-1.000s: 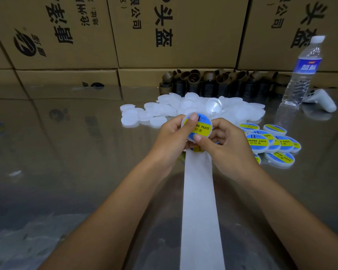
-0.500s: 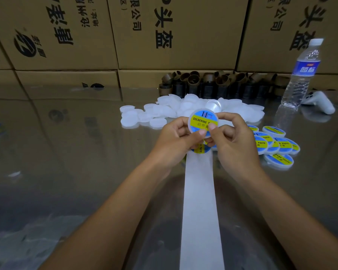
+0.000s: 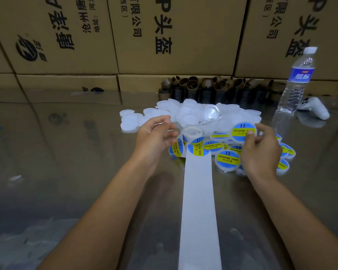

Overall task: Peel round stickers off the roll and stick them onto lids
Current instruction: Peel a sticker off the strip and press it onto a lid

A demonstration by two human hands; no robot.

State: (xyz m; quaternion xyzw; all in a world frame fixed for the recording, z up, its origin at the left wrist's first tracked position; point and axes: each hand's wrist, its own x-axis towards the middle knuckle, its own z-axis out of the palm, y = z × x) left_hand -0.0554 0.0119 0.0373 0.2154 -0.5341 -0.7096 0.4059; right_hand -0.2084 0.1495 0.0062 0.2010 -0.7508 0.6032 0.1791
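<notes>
- Labelled lid [image 3: 242, 131]: pinched in your right hand [image 3: 261, 152], right of the sticker roll [image 3: 192, 133], over the finished lids [image 3: 227, 159].
- Your left hand [image 3: 154, 139]: relaxed, empty, just left of the roll, the nearer one to its next sticker [image 3: 198, 151].

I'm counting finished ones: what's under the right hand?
Stickered lids lie under the right hand, which pinches a raised lid. Those it covers cannot be counted.

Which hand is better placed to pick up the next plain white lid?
Left. The left hand is empty, fingers relaxed, right beside the plain white lids. The right hand holds a labelled lid near the finished lids.
</notes>
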